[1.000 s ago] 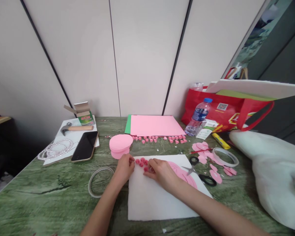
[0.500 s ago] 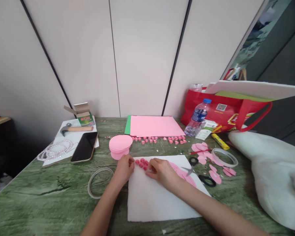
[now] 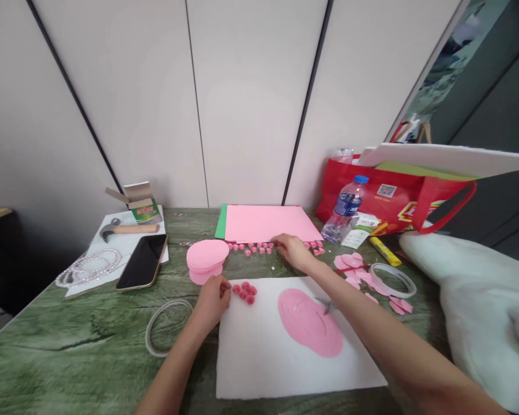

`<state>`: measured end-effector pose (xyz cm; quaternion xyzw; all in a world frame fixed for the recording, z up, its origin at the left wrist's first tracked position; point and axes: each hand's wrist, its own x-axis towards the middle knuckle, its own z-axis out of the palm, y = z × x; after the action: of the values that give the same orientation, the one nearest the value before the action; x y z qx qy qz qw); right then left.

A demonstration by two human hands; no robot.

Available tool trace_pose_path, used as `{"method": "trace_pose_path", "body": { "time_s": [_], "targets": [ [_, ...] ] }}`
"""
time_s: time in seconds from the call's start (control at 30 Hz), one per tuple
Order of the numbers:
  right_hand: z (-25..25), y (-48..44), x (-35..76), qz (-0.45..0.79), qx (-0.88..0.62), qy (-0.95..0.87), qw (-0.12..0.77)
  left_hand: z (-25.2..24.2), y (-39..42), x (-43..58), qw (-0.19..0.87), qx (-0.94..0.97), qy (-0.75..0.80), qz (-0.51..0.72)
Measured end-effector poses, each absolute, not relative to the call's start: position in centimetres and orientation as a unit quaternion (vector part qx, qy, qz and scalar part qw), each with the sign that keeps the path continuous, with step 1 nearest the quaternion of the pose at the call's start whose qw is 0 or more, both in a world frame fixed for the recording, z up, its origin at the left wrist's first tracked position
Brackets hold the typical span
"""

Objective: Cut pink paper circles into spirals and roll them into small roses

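A white foam board [image 3: 259, 357] lies on the table before me. A cluster of several small pink rolled paper roses [image 3: 244, 292] sits at its upper left corner. My left hand [image 3: 214, 300] rests beside that corner with fingers curled together; what they hold, if anything, is hidden. Beyond the board, my right hand [image 3: 293, 251] reaches into a row of loose pink roses [image 3: 255, 249], thumb and fingers slightly apart. Pink rounded paper cutouts [image 3: 309, 323] lie on the board's right half, with scissors [image 3: 326, 304] partly hidden by my right forearm.
A stack of pink ovals [image 3: 207, 256] and a tape roll [image 3: 149, 328] are at left, near a phone [image 3: 142, 262], hammer [image 3: 134, 229] and beads [image 3: 89, 268]. Pink sheets [image 3: 272, 222] lie behind. At right are a bottle [image 3: 346, 207], red bag [image 3: 389, 202], another tape roll [image 3: 410, 288] and glue stick [image 3: 384, 251].
My right hand has left the rose cluster on the board and moved away from me to the loose roses. The pink cutouts on the board are uncovered. My left hand stays near the corner.
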<state>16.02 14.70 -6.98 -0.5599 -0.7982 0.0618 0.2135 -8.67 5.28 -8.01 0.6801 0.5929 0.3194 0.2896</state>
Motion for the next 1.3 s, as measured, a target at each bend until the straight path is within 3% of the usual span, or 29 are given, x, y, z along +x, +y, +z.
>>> {"method": "trace_pose_path", "body": {
  "time_s": [0.8,1.3],
  "targets": [
    [-4.1,16.7,9.5,0.026,-0.666,-0.743,0.054,-7.8,5.0,-8.7,0.296,0.687,0.592,0.3],
    [-3.2,15.8,10.8,0.032,-0.672,-0.733,0.101,-7.9,5.1,-8.6,0.296,0.684,0.598,0.295]
  ]
}}
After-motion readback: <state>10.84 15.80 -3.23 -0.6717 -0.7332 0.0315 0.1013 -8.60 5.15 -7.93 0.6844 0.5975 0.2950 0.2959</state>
